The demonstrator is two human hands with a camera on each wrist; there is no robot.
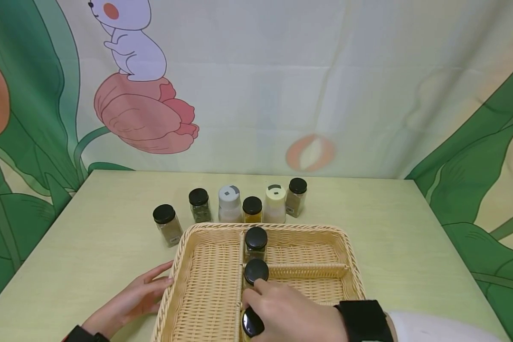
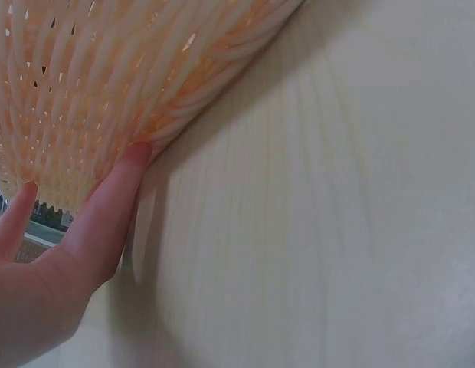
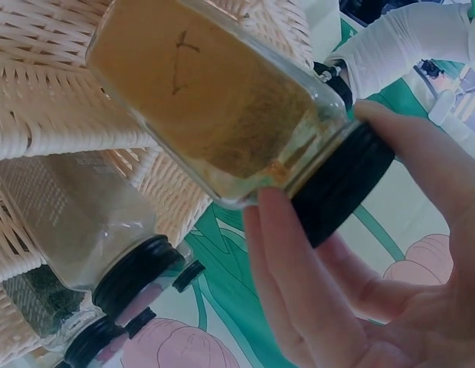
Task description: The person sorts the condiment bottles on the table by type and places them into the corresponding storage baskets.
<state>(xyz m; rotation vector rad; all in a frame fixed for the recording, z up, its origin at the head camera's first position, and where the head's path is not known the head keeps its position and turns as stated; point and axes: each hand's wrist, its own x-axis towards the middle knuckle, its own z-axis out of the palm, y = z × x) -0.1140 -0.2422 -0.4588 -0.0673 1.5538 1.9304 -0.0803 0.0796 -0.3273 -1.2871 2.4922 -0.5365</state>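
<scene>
My right hand (image 1: pixel 284 304) grips a spice jar (image 3: pixel 214 100) by its black lid, thumb on one side and fingers on the other. Yellow-brown powder fills the glass of this jar. It is over the near part of a divided wicker basket (image 1: pixel 213 275), beside the long divider; its base is hidden in the head view. Two other black-lidded jars, one nearer (image 1: pixel 256 271) and one farther (image 1: pixel 256 238), stand in a row along that divider. With extended fingers, my left hand (image 1: pixel 143 294) touches the outside of the basket's left wall (image 2: pixel 145 69).
Behind the basket stand several more jars: a brown one (image 1: pixel 168 225) at left, a green one (image 1: pixel 200 205), a white-capped shaker (image 1: pixel 229 204), a yellow jar (image 1: pixel 252 210), a cream-capped shaker (image 1: pixel 275 204) and another brown jar (image 1: pixel 296 197). A printed curtain (image 1: pixel 256 95) hangs behind the table (image 1: pixel 410 247).
</scene>
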